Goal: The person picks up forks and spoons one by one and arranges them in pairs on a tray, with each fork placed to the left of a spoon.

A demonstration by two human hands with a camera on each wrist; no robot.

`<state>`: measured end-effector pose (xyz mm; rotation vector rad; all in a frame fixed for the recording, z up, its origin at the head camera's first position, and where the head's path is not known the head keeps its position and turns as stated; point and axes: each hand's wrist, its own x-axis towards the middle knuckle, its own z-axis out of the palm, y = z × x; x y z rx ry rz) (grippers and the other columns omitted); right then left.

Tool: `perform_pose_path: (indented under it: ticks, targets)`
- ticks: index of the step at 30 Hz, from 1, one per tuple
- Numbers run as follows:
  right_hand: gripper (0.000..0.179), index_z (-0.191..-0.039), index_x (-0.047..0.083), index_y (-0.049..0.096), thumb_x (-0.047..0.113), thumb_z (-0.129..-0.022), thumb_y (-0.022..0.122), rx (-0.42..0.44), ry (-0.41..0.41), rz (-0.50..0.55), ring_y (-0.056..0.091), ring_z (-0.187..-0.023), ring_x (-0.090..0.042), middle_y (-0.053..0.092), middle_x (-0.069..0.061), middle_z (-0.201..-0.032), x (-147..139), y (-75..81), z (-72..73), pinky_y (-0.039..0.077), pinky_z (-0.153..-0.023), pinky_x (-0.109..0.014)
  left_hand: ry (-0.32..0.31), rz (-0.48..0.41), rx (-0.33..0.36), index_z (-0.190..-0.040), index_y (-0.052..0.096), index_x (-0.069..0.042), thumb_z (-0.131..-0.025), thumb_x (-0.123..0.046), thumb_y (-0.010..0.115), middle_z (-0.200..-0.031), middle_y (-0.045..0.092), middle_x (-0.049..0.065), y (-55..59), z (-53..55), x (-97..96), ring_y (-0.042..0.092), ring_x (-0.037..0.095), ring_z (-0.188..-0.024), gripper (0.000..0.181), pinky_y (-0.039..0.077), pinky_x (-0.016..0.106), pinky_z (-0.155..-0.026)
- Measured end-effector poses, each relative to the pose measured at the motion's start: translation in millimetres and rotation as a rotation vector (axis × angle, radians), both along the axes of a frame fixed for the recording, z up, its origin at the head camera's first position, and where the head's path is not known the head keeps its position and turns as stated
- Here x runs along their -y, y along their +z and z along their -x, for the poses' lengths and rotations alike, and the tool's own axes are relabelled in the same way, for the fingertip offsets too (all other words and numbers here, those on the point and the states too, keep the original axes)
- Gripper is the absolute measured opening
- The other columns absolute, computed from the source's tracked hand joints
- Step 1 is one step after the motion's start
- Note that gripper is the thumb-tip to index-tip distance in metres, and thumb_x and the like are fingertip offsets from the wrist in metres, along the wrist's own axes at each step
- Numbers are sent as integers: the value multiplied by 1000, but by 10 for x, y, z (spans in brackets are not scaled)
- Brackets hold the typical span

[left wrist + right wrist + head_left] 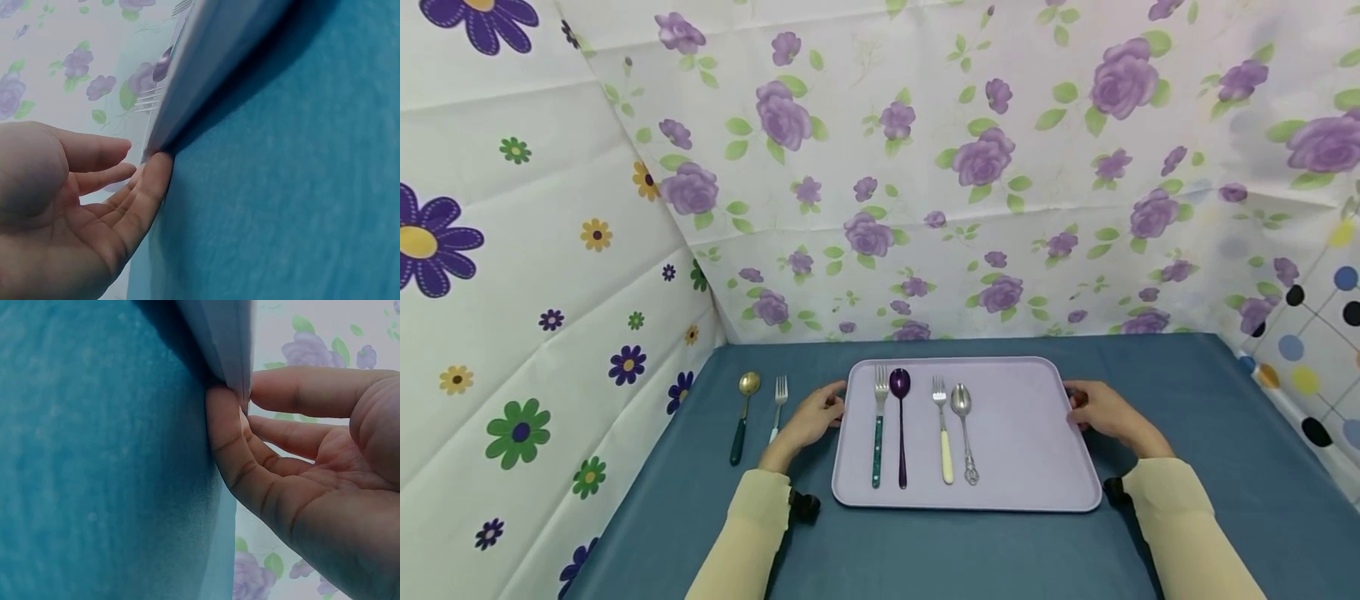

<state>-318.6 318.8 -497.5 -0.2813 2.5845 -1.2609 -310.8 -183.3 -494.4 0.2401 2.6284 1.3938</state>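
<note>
A pale lilac tray (1030, 433) lies on the blue tablecloth. On it, from left to right, are a fork with a dark green handle (877, 442), a purple spoon (901, 417), a fork with a cream handle (946, 450) and a silver spoon with an ornate handle (967, 442). My left hand (808, 418) touches the tray's left edge with its fingertips; in the left wrist view its thumb (103, 152) stands apart from the rim. At the opposite edge my right hand (1108, 410) pinches the rim, thumb (300, 390) at the side and a finger tucked underneath.
Left of the tray lie a gold spoon with a green handle (740, 429) and a fork with a light handle (780, 392), partly behind my left hand. Flowered cloth (865, 192) hangs behind the table, and patterned cloths close off both sides.
</note>
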Motion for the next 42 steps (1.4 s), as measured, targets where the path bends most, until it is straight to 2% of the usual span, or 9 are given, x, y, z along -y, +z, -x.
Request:
perform_pose_path:
  ticks: [4,11,20,30,36,39,42]
  targets:
    - [66,-143,-27,36,-9,-86,64,-8,1,-7,56,-75,-23,52,-10,-87,-5,10,1,54,-65,-34,-9,6,-2,-155,38,9,-109,-2,48,-110,59,20,40,10,45,64,32,-102,49,58,45,-90]
    - [66,-145,-25,37,-8,-87,64,1,9,-29,55,-75,-23,52,-10,-87,0,24,-1,53,-66,-36,17,3,-19,-154,40,9,-108,-2,48,-113,60,24,119,-8,139,66,33,-100,48,58,44,-87]
    - [66,-146,-25,36,-9,-87,63,-1,17,-13,54,-77,-24,50,-10,-85,-9,15,4,54,-67,-36,33,37,-34,-155,40,8,-109,-3,48,-115,60,23,137,-15,201,66,34,-100,48,58,44,-85]
    - [67,-147,-23,37,-8,-87,63,8,3,-31,54,-76,-24,51,-11,-86,4,8,12,53,-67,-36,99,238,-117,-151,50,4,-107,-5,52,-114,67,20,191,-81,381,64,25,-86,44,50,39,-70]
    - [67,-148,-23,36,-8,-88,63,25,-7,-27,54,-78,-24,51,-11,-88,16,15,1,53,-68,-37,154,340,-189,-144,56,6,-102,0,53,-108,65,20,187,-115,448,58,27,-88,43,49,45,-78]
    - [67,-147,-23,35,-8,-87,62,25,-4,-26,54,-77,-24,51,-12,-87,8,24,-6,52,-68,-36,197,388,-185,-143,58,7,-101,1,52,-110,62,22,185,-151,460,56,31,-91,42,47,48,-79]
    - [67,-147,-23,36,-8,-87,62,24,-8,-26,53,-77,-24,51,-11,-87,5,39,-11,52,-68,-36,233,428,-163,-143,58,5,-102,-1,52,-119,60,27,188,-187,463,58,36,-98,42,48,51,-82]
